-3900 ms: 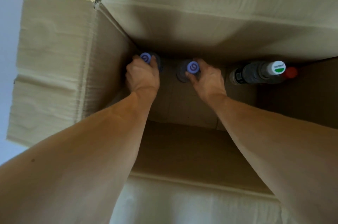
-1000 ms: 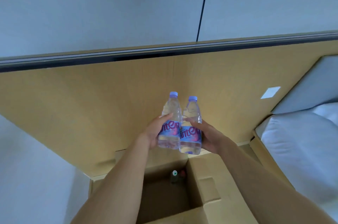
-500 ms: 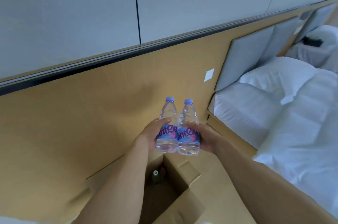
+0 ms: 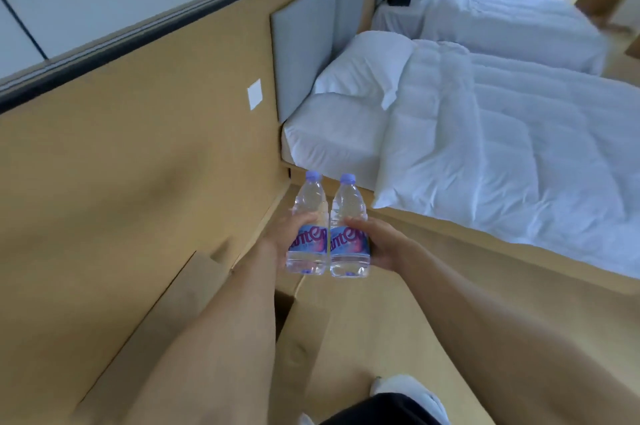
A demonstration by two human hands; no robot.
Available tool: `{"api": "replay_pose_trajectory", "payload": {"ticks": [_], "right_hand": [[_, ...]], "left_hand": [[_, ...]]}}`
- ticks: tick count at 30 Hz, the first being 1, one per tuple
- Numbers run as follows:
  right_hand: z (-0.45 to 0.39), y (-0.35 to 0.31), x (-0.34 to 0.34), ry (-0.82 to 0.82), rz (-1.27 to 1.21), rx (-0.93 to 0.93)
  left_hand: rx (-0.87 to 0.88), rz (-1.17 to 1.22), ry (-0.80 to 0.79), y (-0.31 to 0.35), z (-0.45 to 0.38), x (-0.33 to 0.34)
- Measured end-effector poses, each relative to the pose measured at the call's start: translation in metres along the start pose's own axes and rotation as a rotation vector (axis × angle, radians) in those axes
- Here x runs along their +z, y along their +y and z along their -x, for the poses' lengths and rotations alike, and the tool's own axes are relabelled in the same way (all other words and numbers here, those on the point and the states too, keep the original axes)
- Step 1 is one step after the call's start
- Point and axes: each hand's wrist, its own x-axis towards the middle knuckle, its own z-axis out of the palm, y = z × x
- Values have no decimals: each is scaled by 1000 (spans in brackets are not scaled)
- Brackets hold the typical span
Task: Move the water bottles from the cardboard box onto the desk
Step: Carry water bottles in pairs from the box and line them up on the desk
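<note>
Two clear water bottles with purple caps and blue-pink labels are held upright side by side in mid-air. My left hand (image 4: pixel 282 237) grips the left bottle (image 4: pixel 309 227) around its label. My right hand (image 4: pixel 381 244) grips the right bottle (image 4: pixel 348 228) the same way. The cardboard box (image 4: pixel 194 289) lies below my left forearm, with its flaps open; its inside is mostly hidden by my arm. No desk is in view.
A wooden wall panel (image 4: pixel 121 164) runs along the left. A bed with white bedding (image 4: pixel 485 147) stands to the right, a second white bed (image 4: pixel 512 15) beyond it. My white shoe (image 4: pixel 405 390) shows on the wooden floor at the bottom.
I have lifted both bottles out of the box and turned to the right; the beds have come into fuller view and the box has slid to the lower left.
</note>
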Motion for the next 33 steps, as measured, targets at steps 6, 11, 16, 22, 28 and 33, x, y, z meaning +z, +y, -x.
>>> {"api": "replay_pose_trajectory", "payload": {"ticks": [6,11,16,22,28,33], "right_hand": [[54,5,-78,174,-92,-62],[113,3,-143,287,-171,-124],[181,6,-213,373,-243,-198],[259,23,-306,448,-299,-281],[337,49,-392,632,-386,-271],[403,72,-443,791,-488,-241]], "left_hand": [[-25,-111,-116,-1,-21,85],[-30,-190,-225,-2,-35,173],[-64,-260,-394,-4,-36,271],[-132,-385,-516,-25,-30,391],[-125,-487,-635,-52,-15,502],[-142,-561,-732,-73,0,590]]}}
